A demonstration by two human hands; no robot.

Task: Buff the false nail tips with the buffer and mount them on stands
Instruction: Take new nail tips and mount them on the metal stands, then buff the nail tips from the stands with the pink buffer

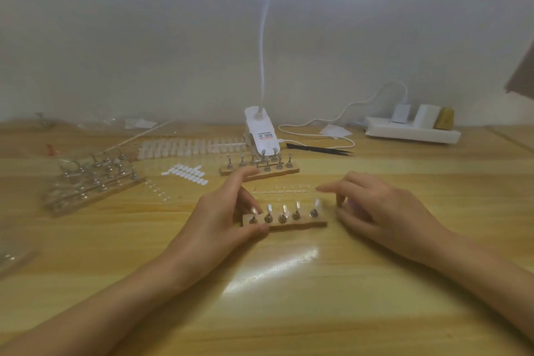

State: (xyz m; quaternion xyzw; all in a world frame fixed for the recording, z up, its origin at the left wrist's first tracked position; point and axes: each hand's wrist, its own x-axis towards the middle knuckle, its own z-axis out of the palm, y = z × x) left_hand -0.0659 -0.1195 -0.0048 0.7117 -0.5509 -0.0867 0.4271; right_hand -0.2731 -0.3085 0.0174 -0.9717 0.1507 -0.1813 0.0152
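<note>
Your left hand (228,211) pinches the left end of the wooden stand strip (297,225), thumb on its near side and the other fingers curled behind it, the forefinger stretched further back. Your right hand (384,211) hovers just beside the strip's right end with its fingers loosely bent and apart. It is blurred, and you can see nothing between them.

The strip lies flat in the middle of the worktop (289,298), its long axis running left to right, roughly parallel to the back edge. Five metal holders stand along it in a row, each carrying a clear nail tip (297,206) that points upward, leaning slightly towards the back.

Just behind lies a clear plastic frame (283,189), and behind that a second strip (260,173) of bare holders. Towards the back edge sit the lamp clamp (260,136), black tweezers (320,150) and rows of clear tips (190,146). A white sheet of oval tabs (186,173) lies left of centre. Bagged stands (92,179) sit near the left edge, and a white power strip (413,131) in the back right corner.

The worktop is pale, glossy wood with lamp glare in front of you, set against a plain grey-white wall (144,37)
</note>
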